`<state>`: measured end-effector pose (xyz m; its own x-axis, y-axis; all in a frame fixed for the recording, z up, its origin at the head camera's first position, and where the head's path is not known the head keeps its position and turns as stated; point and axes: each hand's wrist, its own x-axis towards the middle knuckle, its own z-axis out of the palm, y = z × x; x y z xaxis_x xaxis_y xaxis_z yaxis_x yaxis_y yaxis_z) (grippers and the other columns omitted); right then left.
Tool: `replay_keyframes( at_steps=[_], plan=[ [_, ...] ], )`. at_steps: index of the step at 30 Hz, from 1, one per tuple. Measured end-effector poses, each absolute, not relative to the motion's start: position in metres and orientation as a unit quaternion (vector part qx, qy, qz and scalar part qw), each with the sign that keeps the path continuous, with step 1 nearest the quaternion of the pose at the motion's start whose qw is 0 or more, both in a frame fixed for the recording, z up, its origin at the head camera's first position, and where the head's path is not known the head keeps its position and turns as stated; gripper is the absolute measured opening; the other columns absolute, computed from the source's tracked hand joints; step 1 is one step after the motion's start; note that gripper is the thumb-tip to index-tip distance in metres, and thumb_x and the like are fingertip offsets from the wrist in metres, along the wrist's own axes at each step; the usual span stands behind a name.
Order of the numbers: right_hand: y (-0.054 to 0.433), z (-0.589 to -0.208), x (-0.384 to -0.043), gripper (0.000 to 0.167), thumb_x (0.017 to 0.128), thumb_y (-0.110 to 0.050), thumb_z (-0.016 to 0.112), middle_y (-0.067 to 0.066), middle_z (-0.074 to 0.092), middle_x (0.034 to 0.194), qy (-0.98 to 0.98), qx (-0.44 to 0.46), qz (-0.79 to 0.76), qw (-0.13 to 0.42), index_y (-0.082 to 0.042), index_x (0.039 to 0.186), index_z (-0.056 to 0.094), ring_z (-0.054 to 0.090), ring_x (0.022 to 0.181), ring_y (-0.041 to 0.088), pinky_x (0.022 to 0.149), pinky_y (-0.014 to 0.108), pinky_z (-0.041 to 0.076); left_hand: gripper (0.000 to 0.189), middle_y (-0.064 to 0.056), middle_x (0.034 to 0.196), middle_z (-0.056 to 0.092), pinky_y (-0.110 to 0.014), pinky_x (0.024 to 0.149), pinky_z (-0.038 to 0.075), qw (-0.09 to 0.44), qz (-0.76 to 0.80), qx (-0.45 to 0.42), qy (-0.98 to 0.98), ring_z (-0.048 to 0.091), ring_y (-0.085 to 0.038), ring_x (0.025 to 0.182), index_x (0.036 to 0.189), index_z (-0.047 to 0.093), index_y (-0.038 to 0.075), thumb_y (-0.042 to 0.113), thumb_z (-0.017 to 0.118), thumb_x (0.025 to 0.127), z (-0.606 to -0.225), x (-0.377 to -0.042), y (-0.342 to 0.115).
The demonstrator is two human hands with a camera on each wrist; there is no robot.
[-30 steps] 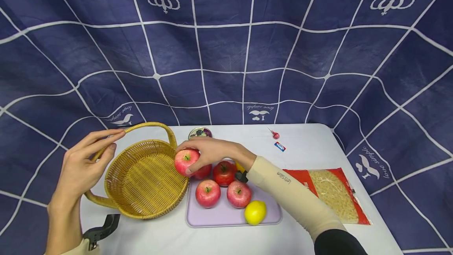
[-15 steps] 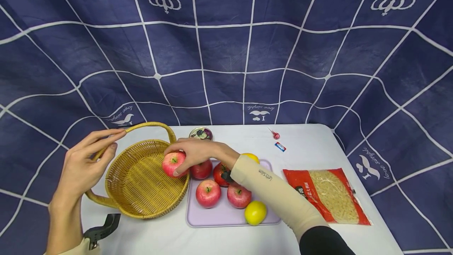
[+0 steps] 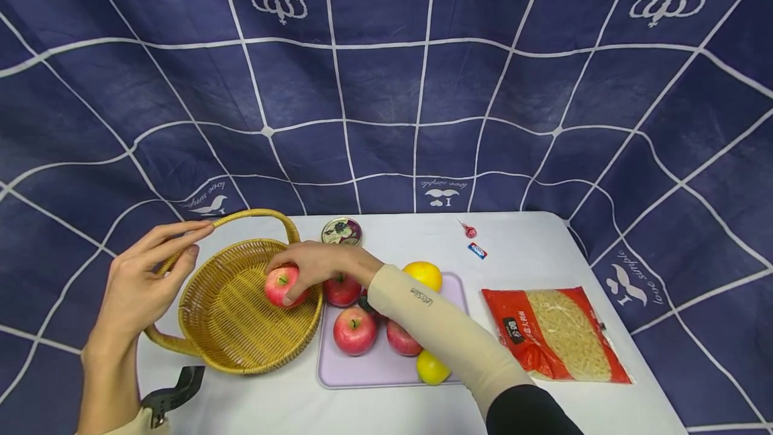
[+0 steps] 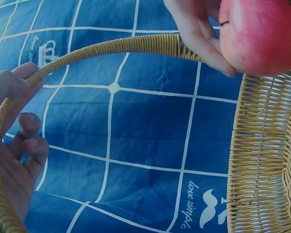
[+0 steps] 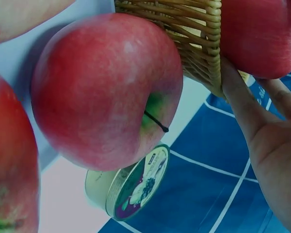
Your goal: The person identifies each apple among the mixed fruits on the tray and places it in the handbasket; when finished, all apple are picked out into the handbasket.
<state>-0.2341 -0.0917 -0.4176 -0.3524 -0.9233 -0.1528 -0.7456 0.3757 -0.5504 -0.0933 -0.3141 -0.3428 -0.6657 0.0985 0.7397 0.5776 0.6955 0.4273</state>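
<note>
My right hand (image 3: pixel 320 264) grips a red apple (image 3: pixel 280 286) over the right inner side of the wicker basket (image 3: pixel 241 334). Whether the apple touches the basket floor I cannot tell. With my left hand (image 3: pixel 141 280) I hold the basket's arched handle (image 4: pixel 111 46); in the left wrist view the fingers bend around it. More apples (image 3: pixel 354 331) lie on a lilac tray (image 3: pixel 353 379) right of the basket, one (image 5: pixel 109 92) large in the right wrist view. A yellow fruit (image 3: pixel 425 274) and a lemon (image 3: pixel 432 368) share the tray. My right forearm partly covers the fruit there.
A round tin (image 3: pixel 341 230) stands behind the tray. Towards the back right lie a lollipop (image 3: pixel 469 229) and a small blue and red packet (image 3: pixel 477 250). A red bag of pasta (image 3: pixel 561 334) lies on the right. Blue checked cloth (image 3: pixel 386 86) hangs behind the table.
My right hand has carried the apple leftward from beside the basket rim to over its inside. The left hand stays on the handle. The tin and the upper yellow fruit show more fully.
</note>
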Motion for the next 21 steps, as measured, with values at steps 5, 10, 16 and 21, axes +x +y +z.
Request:
replay_keyframes(
  at_steps=[5,10,16,21],
  plan=[
    [-0.1,-0.422,-0.234,0.064,0.077,-0.042,0.084,-0.02,0.058,0.122,0.794,-0.531,-0.185,0.229,-0.029,0.135,0.06,0.05,0.106,-0.003,0.094,0.009,0.038,0.037,-0.018,0.111,0.071,-0.006,0.083,0.041,0.361,-0.337,-0.202,-0.846,0.058,0.003,0.104,0.109,0.077,-0.002,-0.019,0.062,0.08,-0.342,-0.094,-0.312],
    [-0.108,-0.425,-0.233,0.06,0.077,-0.041,0.085,-0.021,0.059,0.118,0.801,-0.527,-0.162,0.234,-0.033,0.132,0.061,0.051,0.105,-0.004,0.093,0.01,0.038,0.036,-0.019,0.111,0.071,-0.006,0.082,0.04,0.362,-0.339,-0.204,-0.844,0.058,0.003,0.104,0.109,0.077,-0.002,-0.019,0.061,0.08,-0.339,-0.092,-0.31],
    [-0.117,-0.43,-0.23,0.063,0.078,-0.045,0.084,-0.02,0.058,0.126,0.808,-0.531,-0.117,0.227,-0.034,0.134,0.059,0.049,0.113,-0.005,0.099,0.01,0.035,0.036,-0.019,0.11,0.071,-0.006,0.085,0.041,0.363,-0.343,-0.207,-0.841,0.059,0.003,0.105,0.108,0.076,-0.003,-0.019,0.061,0.08,-0.335,-0.09,-0.307],
    [-0.122,-0.436,-0.227,0.062,0.078,-0.045,0.084,-0.023,0.058,0.124,0.811,-0.527,-0.102,0.235,-0.036,0.134,0.059,0.05,0.112,-0.006,0.098,0.01,0.036,0.035,-0.019,0.11,0.071,-0.006,0.085,0.041,0.365,-0.344,-0.21,-0.839,0.059,0.003,0.105,0.108,0.076,-0.004,-0.018,0.06,0.081,-0.334,-0.09,-0.306]
  ],
)
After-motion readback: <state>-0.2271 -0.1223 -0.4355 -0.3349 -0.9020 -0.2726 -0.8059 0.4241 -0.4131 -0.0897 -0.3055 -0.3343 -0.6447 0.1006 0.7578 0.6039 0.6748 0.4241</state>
